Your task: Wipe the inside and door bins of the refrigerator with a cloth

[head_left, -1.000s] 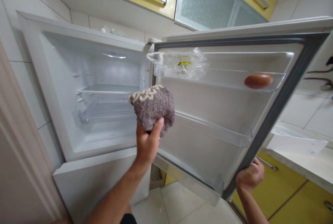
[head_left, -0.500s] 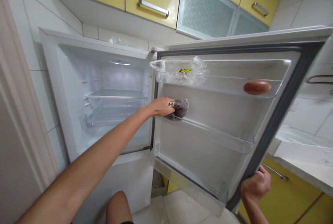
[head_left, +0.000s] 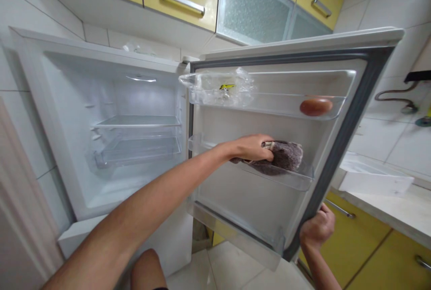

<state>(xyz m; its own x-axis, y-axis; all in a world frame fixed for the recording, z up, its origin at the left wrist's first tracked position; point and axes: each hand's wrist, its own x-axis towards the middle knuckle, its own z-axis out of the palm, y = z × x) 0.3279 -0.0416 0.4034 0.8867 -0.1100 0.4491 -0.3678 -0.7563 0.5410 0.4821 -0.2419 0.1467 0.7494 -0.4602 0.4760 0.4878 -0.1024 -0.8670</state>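
well, on the left the fridge [head_left: 101, 146] stands open, with see-through shelves [head_left: 138, 121] inside. the left arm reaches long and nearly straight, up from the bottom left and across to the open fridge door [head_left: 336, 155]. the left hand [head_left: 252, 147] lies palm down with its fingers curled around a fuzzy grey cloth [head_left: 284, 156], pressing it into the middle door shelf [head_left: 296, 178]. half a second ago the hand and cloth were at the left end of that shelf; now they are over toward its right end, and the arm is stretched out more. above them, the top door shelf holds a crinkly clear plastic bag [head_left: 218, 90] and a brown egg [head_left: 315, 107], and both sit where they were. at the bottom right, the right hand [head_left: 316, 229] grips the door's lower edge as before. its fingers are probably wrapped behind the edge, but that part is hidden.
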